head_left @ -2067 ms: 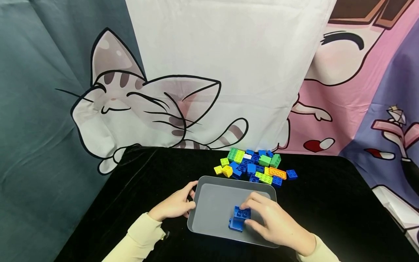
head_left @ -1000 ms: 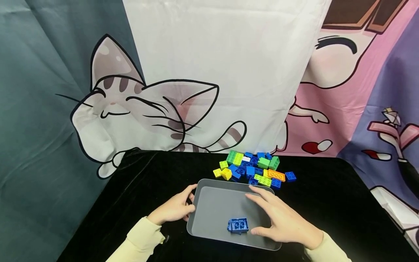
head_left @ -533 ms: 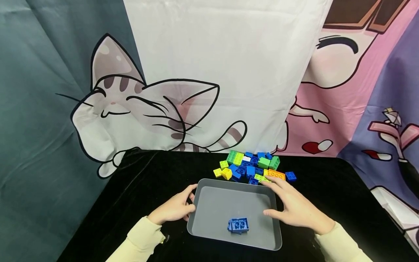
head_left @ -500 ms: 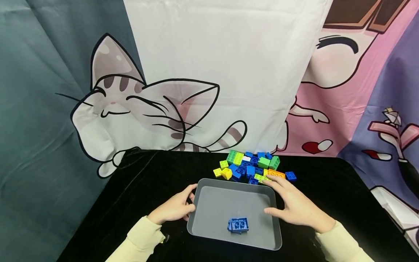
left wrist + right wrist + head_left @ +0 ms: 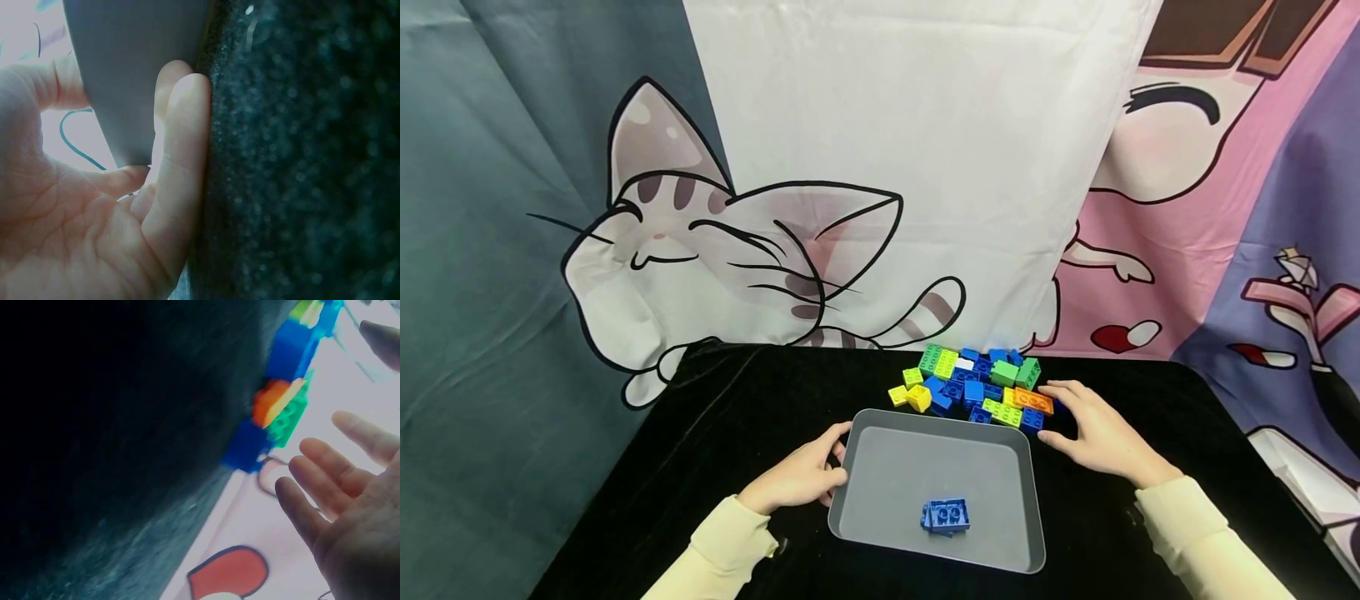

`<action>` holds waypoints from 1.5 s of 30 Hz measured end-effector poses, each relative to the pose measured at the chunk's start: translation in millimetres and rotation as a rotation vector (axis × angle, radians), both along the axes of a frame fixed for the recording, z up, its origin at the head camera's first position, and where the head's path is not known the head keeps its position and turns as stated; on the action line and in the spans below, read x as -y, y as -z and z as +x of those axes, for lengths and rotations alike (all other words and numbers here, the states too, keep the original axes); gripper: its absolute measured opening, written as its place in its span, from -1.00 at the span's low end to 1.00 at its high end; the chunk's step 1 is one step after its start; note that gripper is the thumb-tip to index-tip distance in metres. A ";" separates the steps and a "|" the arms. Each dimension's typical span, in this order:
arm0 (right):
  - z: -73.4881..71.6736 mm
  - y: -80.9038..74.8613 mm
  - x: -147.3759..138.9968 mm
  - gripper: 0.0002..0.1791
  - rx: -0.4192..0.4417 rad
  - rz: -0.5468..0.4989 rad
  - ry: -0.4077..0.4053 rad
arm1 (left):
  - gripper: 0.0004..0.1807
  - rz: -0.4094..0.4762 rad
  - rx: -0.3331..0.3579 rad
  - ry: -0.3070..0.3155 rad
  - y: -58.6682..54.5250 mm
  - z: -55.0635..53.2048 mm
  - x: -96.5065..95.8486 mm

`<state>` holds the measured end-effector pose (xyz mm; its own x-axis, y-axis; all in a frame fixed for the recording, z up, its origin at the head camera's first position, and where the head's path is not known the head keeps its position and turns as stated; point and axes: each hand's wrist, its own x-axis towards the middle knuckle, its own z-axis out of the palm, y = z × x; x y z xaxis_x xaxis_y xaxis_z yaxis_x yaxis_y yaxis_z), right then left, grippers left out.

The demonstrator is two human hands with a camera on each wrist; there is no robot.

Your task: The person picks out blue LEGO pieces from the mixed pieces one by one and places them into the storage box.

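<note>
My left hand (image 5: 797,471) holds the left side of a shallow grey tray (image 5: 895,454). In the left wrist view its thumb is at the tray's upper edge and its fingers lie low along the outer wall. Two blue toy bricks (image 5: 947,515) lie in the tray, the upper one hollow side up, largely covering the other. My right hand (image 5: 1097,433) hovers at the right end of a brick pile, fingers spread, holding nothing. A blue brick (image 5: 1032,419) and an orange brick (image 5: 1034,401) are nearest its fingertips. A separate blue brick (image 5: 245,447) is mostly hidden by the hand in the head view.
Behind the tray lies a pile of toy bricks, with lime (image 5: 1002,412), green (image 5: 1028,372), yellow (image 5: 918,397) and many blue ones (image 5: 973,392). A black cloth (image 5: 722,433) covers the table. A cartoon-printed curtain (image 5: 820,100) hangs behind it.
My right hand has let go of the upper blue brick, left on the other in the tray, and moved right and away to the pile's right end. My left hand stays at the tray.
</note>
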<state>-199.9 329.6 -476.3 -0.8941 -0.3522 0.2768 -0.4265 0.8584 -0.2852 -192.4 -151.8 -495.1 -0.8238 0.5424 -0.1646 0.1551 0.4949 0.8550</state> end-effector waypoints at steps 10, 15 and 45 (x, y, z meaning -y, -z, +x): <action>-19.7 9.8 -19.9 -0.46 0.050 0.077 0.049 | -0.14 -0.001 0.005 0.005 0.4 -0.9 1.2; -22.0 9.1 -21.9 -0.55 0.056 0.105 0.065 | -0.14 0.004 0.017 0.007 1.3 -2.2 2.0; 39.3 -59.8 57.6 -0.55 -0.167 -0.111 -0.032 | -0.15 -0.002 0.011 0.009 0.3 -1.6 2.3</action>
<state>-160.5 272.0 -416.5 -0.8215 -0.3387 0.4588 -0.5020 0.8110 -0.3003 -194.0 -154.1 -495.5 -0.8169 0.5496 -0.1749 0.1502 0.4955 0.8555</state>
